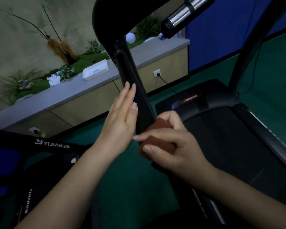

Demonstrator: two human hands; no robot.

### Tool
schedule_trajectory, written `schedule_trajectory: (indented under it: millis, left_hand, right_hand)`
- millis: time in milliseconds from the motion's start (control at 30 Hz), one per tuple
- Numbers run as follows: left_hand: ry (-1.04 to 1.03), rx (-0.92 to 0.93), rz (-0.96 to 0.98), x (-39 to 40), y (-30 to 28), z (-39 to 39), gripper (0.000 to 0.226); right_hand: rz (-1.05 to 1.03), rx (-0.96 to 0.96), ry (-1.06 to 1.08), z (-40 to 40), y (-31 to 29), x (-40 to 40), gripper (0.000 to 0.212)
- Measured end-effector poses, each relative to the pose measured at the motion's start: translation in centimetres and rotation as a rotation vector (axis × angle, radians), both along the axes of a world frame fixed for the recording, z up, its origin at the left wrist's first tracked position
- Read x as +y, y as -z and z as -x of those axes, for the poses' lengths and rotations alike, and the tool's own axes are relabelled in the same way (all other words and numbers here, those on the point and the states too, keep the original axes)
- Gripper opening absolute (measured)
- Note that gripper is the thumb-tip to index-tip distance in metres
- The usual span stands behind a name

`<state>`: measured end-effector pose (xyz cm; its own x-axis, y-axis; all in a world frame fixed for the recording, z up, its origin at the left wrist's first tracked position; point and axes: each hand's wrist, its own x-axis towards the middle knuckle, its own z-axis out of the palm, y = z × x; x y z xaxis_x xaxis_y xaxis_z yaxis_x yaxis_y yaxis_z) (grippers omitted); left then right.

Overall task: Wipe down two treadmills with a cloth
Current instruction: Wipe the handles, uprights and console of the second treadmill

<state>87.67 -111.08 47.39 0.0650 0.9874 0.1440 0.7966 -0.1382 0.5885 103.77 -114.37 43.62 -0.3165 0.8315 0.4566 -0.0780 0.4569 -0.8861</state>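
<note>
The right hand curls its fingers and thumb round a folded brown cloth and presses it against the lower part of a black upright post of the Johnson treadmill. Just to its left, the left hand lies flat with straight, closed fingers along the same post, steadying it above the cloth. The running deck stretches away to the right of the right hand; the chrome handlebar end hangs well above both hands. A second machine, the Yijian treadmill, lies below and to the left of the left hand.

Progress is a judgement — wiping looks to be under way on one post. Whether the deck, the console or the Yijian machine have been wiped, nothing here shows.
</note>
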Motion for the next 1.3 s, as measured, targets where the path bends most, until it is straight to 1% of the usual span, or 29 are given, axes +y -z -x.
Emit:
schedule_trajectory:
  millis: [67,133,267,333,433,500,567,600,700,733,800,833,900,967,1033,1100,1133,1233,1300]
  left_hand:
    - [-0.009,-0.006,0.004,0.1,0.0,-0.1,0.056]
    - [-0.012,0.008,0.005,-0.1,-0.1,-0.2,0.056]
    - [-0.012,0.042,0.018,-0.3,-0.2,-0.4,0.055]
    - [-0.020,0.073,0.008,-0.3,-0.1,-0.5,0.055]
    - [-0.015,0.123,-0.006,-0.1,-0.3,-0.3,0.055]
    - [-0.005,0.150,-0.014,0.2,-0.4,0.0,0.055]
    - [0.001,0.160,-0.014,0.6,-0.5,0.3,0.053]
    - [0.004,0.160,-0.013,0.9,-0.6,0.5,0.053]
    - [0.018,0.173,-0.024,1.5,-0.6,0.8,0.053]
    - [0.018,0.178,-0.034,1.7,-0.6,0.9,0.053]
    - [0.008,0.183,-0.045,2.3,-0.6,1.1,0.052]
    - [-0.005,0.182,-0.043,2.6,-0.6,1.1,0.051]
    - [-0.033,0.182,-0.035,3.2,-0.7,1.2,0.052]
    - [-0.051,0.183,-0.024,3.8,-0.7,1.3,0.053]
    - [-0.056,0.181,-0.013,4.3,-0.7,1.5,0.055]
    - [-0.056,0.173,-0.014,4.7,-0.7,1.8,0.058]
    - [-0.060,0.167,-0.015,4.9,-0.7,1.9,0.058]
    - [-0.080,0.169,-0.007,5.4,-0.6,2.1,0.055]
    - [-0.090,0.184,-0.005,5.7,-0.6,2.3,0.056]
  right_hand:
    - [0.139,0.028,0.031,0.5,-0.1,1.6,0.028]
    - [0.268,0.110,0.042,0.7,0.0,2.3,0.031]
    - [0.323,0.270,0.156,1.3,1.4,-1.6,0.032]
    - [0.338,0.320,0.184,1.6,1.5,-2.2,0.035]
    - [0.383,0.239,0.169,2.0,1.4,1.7,0.033]
    - [0.478,0.249,0.090,2.3,2.0,4.7,0.034]
    - [0.520,0.239,0.046,2.5,2.7,5.0,0.035]
    - [0.513,0.217,0.057,2.4,3.0,4.3,0.035]
    - [0.463,0.316,0.066,1.8,2.5,2.0,0.037]
    - [0.428,0.318,0.063,1.6,2.3,2.2,0.038]
    - [0.382,0.226,0.057,2.1,2.1,4.3,0.038]
    - [0.388,0.210,0.056,2.7,2.3,6.1,0.037]
    - [0.456,0.253,0.034,4.0,2.9,9.5,0.037]
    - [0.512,0.270,0.006,4.4,3.2,10.4,0.035]
    - [0.475,0.260,0.018,3.7,3.5,8.3,0.035]
    - [0.431,0.325,0.020,2.8,3.3,5.7,0.039]
    - [0.396,0.328,0.022,2.7,3.3,5.2,0.041]
    - [0.327,0.211,0.081,4.2,2.8,9.1,0.039]
    - [0.337,0.191,0.106,5.7,2.4,13.5,0.035]
